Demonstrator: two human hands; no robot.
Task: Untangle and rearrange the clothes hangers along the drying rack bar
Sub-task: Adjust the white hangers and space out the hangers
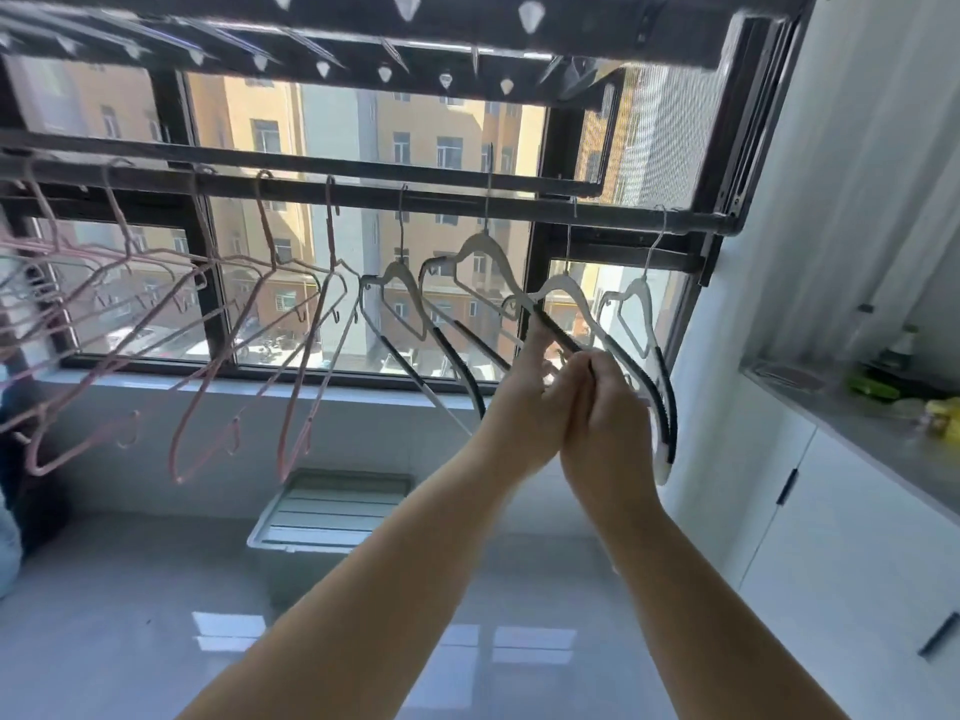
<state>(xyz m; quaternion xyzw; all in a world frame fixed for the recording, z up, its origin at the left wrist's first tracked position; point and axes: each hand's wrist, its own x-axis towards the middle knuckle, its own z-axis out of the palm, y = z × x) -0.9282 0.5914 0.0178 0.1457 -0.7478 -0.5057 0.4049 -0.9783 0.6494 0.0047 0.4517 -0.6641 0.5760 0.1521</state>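
A dark drying rack bar [441, 204] runs across the window. Several pink wire hangers [260, 324] hang from its left half. Several white hangers with black grip strips [480, 252] hang from its right half, their arms overlapping. Both my hands are raised together under the right group. My left hand [524, 402] has its fingers curled round the black arm of one white hanger [563, 288]. My right hand [608, 407] presses against the left one and grips the same black arm. The rightmost white hanger [641, 304] hangs just behind my right hand.
A white cabinet [841, 553] with a grey countertop holding bottles and green items stands at the right. A pale plastic storage box [332, 511] sits on the glossy floor below the window. A second rack with clips [384, 70] hangs overhead.
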